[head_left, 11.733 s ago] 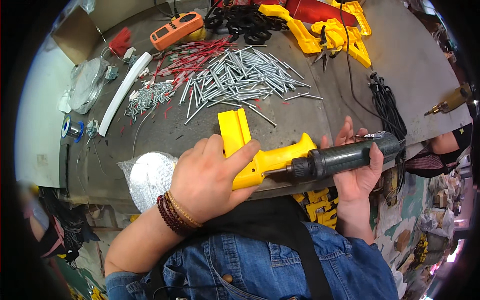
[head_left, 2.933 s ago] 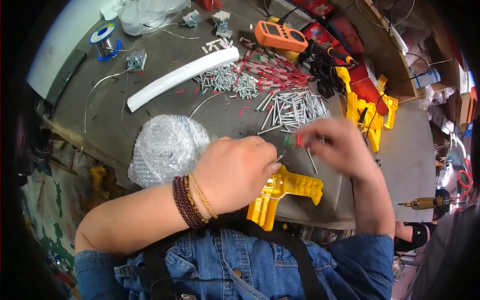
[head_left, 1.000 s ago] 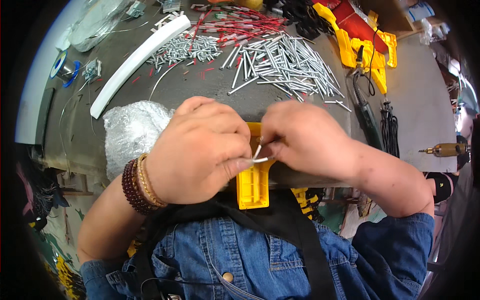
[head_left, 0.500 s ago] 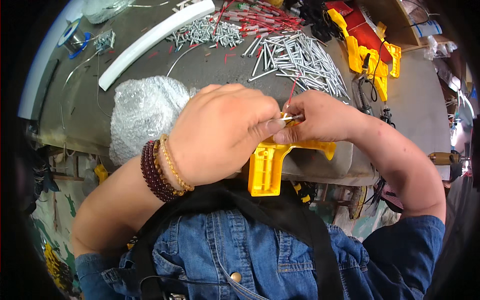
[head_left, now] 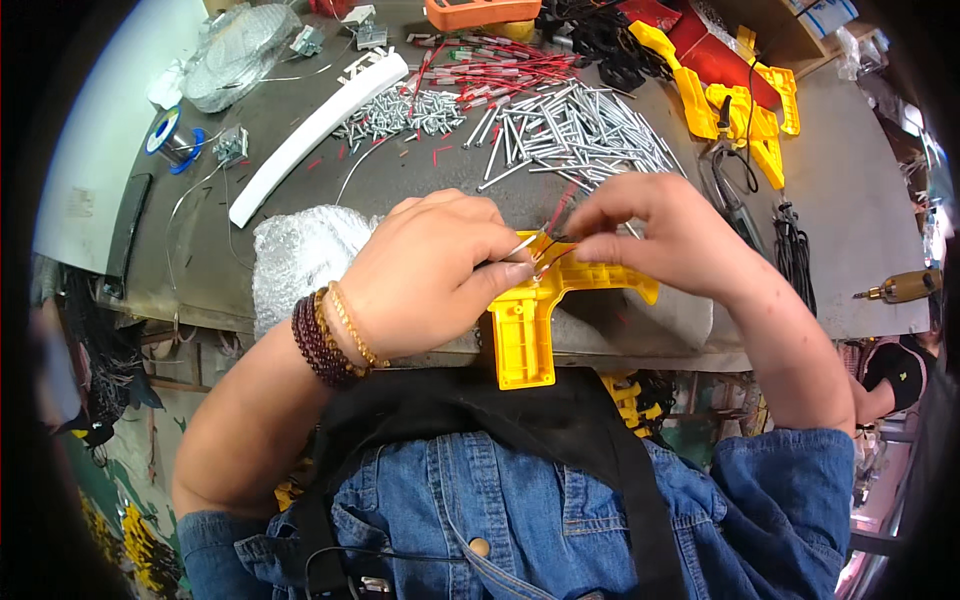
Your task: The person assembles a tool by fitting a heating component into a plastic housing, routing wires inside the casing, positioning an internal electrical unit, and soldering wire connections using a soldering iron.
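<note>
A yellow plastic housing half [head_left: 525, 345], pistol-shaped with an open ribbed inside, lies at the table's front edge, its handle toward me. My left hand [head_left: 435, 275] is closed at the housing's left end; a white wire [head_left: 522, 245] sticks out between thumb and forefinger. Its other fingers are hidden beneath. My right hand [head_left: 650, 235] is over the housing's right arm, thumb and forefinger pinched near the ends of thin red and black wires [head_left: 556, 257]. A blurred red strand [head_left: 562, 203] rises beside its forefinger. The exact grip there is hard to make out.
Beyond my hands lie piles of long screws [head_left: 575, 130], short screws [head_left: 420, 112] and red wired parts [head_left: 500, 65]. Left are a white curved strip [head_left: 310, 140], bubble wrap [head_left: 300, 260] and a solder spool [head_left: 172, 140]. Yellow housings [head_left: 745, 115] and a screwdriver [head_left: 900, 288] are right.
My right hand has drawn back to the right from my left thumb, uncovering the wires and more of the housing. The whole view has shifted slightly.
</note>
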### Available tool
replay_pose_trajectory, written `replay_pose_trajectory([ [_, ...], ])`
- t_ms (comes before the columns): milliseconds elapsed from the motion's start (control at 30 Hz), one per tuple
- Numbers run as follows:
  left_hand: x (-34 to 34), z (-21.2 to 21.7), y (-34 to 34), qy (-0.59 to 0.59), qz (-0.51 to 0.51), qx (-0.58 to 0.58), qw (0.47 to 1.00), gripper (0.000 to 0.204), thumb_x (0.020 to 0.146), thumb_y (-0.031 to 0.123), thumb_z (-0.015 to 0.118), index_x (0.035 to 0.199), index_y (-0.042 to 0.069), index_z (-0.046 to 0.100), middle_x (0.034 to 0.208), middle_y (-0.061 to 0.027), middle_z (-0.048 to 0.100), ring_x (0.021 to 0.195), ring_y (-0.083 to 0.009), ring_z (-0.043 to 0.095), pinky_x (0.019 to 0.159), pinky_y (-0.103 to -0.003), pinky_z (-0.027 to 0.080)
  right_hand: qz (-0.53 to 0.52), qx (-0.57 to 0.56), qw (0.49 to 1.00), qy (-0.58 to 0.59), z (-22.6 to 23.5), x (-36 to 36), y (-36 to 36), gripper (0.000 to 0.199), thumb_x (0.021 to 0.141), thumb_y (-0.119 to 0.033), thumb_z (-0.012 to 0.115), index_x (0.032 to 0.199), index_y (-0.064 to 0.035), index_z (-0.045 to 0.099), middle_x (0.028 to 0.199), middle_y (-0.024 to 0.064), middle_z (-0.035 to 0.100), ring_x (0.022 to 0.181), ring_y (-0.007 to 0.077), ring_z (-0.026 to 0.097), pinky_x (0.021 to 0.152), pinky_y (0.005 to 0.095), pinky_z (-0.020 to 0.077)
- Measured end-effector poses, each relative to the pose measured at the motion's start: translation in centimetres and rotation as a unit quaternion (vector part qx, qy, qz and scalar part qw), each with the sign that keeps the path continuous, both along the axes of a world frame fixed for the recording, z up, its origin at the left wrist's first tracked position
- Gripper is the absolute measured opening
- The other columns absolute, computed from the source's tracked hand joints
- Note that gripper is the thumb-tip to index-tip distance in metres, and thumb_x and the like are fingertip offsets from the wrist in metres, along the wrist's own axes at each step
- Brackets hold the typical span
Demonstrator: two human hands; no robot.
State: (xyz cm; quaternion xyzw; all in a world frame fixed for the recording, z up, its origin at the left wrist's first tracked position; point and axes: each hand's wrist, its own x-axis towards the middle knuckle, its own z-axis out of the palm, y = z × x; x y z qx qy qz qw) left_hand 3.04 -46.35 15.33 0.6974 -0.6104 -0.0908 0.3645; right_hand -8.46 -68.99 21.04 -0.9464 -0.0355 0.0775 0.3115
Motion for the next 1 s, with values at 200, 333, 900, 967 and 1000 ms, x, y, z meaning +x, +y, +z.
replay_pose_trajectory([
  [200, 0.6, 1.9, -2.1, -0.010, -0.010, 0.145, 0.989, 0.011, 0.086, 0.014, 0.067, 0.090, 0.004, 0.068, 0.087, -0.0131, 0.066, 0.085, -0.0315, 0.062, 0.074, -0.041, 0.048, 0.027, -0.132, 0.974, -0.181, -1.1, -2.9, 0.4, 0.009, 0.082, -0.012, 0.070, 0.087, -0.0056, 0.069, 0.082, 0.0084, 0.065, 0.082, 0.0299, 0.063, 0.072, 0.0405, 0.0502],
  [333, -0.4, 1.7, -3.5, -0.023, 0.071, 0.025, 0.997, 0.012, 0.081, 0.010, 0.068, 0.092, 0.005, 0.068, 0.085, -0.0133, 0.065, 0.082, -0.0308, 0.063, 0.073, -0.038, 0.050, -0.017, -0.140, 0.976, -0.165, -1.6, -3.4, 0.7, 0.011, 0.085, -0.016, 0.065, 0.092, -0.0078, 0.066, 0.087, 0.0074, 0.066, 0.090, 0.0290, 0.064, 0.082, 0.0405, 0.0500],
  [900, -0.9, 1.4, -4.5, -0.015, 0.072, 0.080, 0.994, 0.016, 0.082, 0.010, 0.068, 0.095, 0.003, 0.064, 0.088, -0.0148, 0.063, 0.082, -0.0306, 0.062, 0.075, -0.039, 0.049, -0.036, -0.169, 0.925, -0.337, -3.7, -3.6, 1.4, 0.011, 0.079, -0.011, 0.061, 0.089, -0.0092, 0.059, 0.090, 0.0061, 0.057, 0.093, 0.0262, 0.056, 0.086, 0.0390, 0.0411],
  [967, -0.4, 1.1, -4.4, 0.081, 0.002, 0.098, 0.992, 0.019, 0.083, 0.009, 0.068, 0.099, 0.002, 0.063, 0.090, -0.0141, 0.063, 0.084, -0.0292, 0.061, 0.078, -0.037, 0.049, -0.038, -0.164, 0.923, -0.347, -3.6, -3.5, 1.5, 0.011, 0.079, -0.011, 0.061, 0.090, -0.0096, 0.060, 0.089, 0.0055, 0.057, 0.093, 0.0256, 0.056, 0.086, 0.0389, 0.0408],
  [1000, -0.4, 1.3, -4.4, 0.080, 0.001, 0.097, 0.992, 0.019, 0.083, 0.009, 0.068, 0.099, 0.002, 0.063, 0.090, -0.0141, 0.063, 0.084, -0.0292, 0.061, 0.078, -0.037, 0.049, -0.039, -0.159, 0.920, -0.355, -3.6, -3.5, 1.6, 0.011, 0.079, -0.011, 0.061, 0.090, -0.0101, 0.060, 0.089, 0.0050, 0.058, 0.093, 0.0251, 0.056, 0.086, 0.0387, 0.0406],
])
